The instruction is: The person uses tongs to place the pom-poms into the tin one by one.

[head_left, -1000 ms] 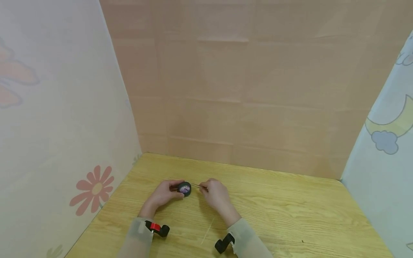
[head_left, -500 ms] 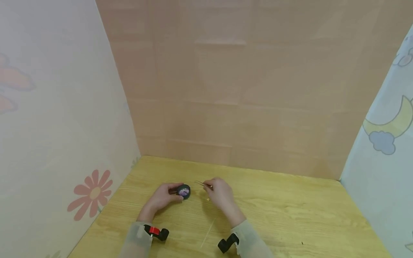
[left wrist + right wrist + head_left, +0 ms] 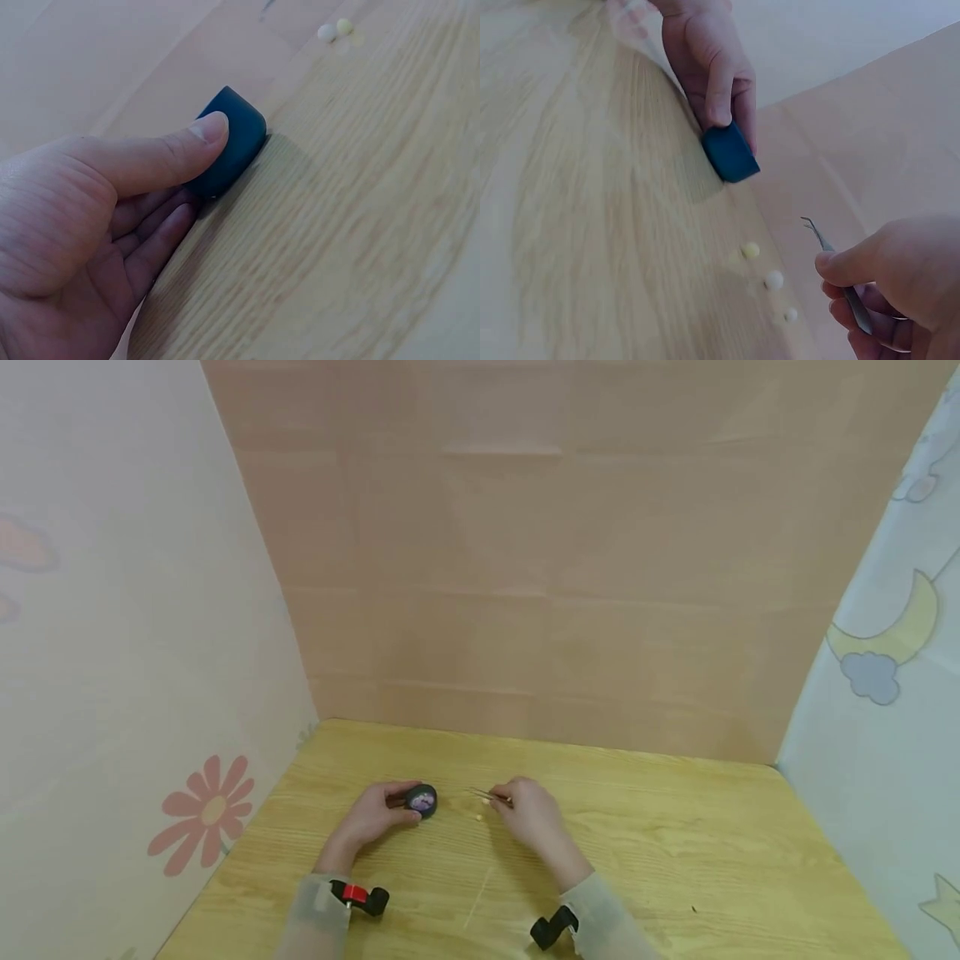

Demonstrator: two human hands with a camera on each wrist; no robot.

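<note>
In the head view my left hand grips a small round dark teal case by its edge, thumb on the near side. The case stands on its rim, with its purple and white patterned face turned toward the head camera. My right hand pinches bent-tip tweezers, their points in the air to the right of the case. Below the tweezers, three small beads lie on the table: a yellow bead, a white bead and a smaller white bead.
The wood-grain table runs back to a tan papered wall. Pale patterned panels close in the left side and right side. A tiny dark speck lies at the right.
The right hand has drawn the tweezers rightward, away from the case. Beads have come into sight under the tweezers. The left hand keeps its grip; the head view has shifted a little.
</note>
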